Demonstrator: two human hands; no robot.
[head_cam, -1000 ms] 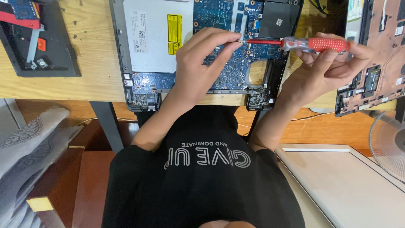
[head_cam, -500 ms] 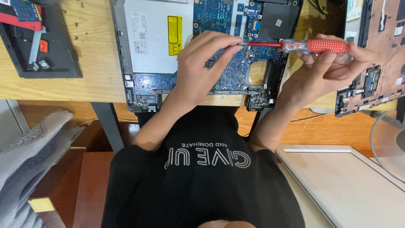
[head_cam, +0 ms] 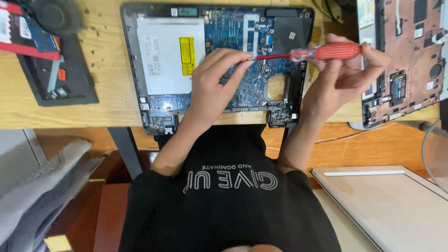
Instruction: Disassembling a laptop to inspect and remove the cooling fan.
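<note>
Both hands work over the opened laptop base [head_cam: 219,56], which lies on the wooden bench [head_cam: 70,116] near twelve o'clock in the head view. Right hand [head_cam: 343,77], at about two o'clock, is wrapped round the red handle of a screwdriver [head_cam: 322,52], thumb and fingers closed on it, shaft held nearly level. Left hand [head_cam: 217,86], just above centre, has its fingertips pressed together around the tip of the shaft, steadying it over the blue circuit board [head_cam: 242,79]; whether a screw sits between those fingertips cannot be told

- Grey drive unit with yellow label [head_cam: 170,58] at eleven o'clock inside the same base
- Second stripped laptop shell, copper-toned [head_cam: 406,60], at two o'clock, just beside the right hand
- Black flat part [head_cam: 60,77] and round fan [head_cam: 53,16] at ten o'clock, well apart from both hands
- Pale flat panel [head_cam: 392,210] at four o'clock, below bench level

Judgement on doing this well: seat the tip squarely in the screw head, keep the guiding fingertips light, bring the shaft more upright before turning, and keep the tip from skating across board components
</note>
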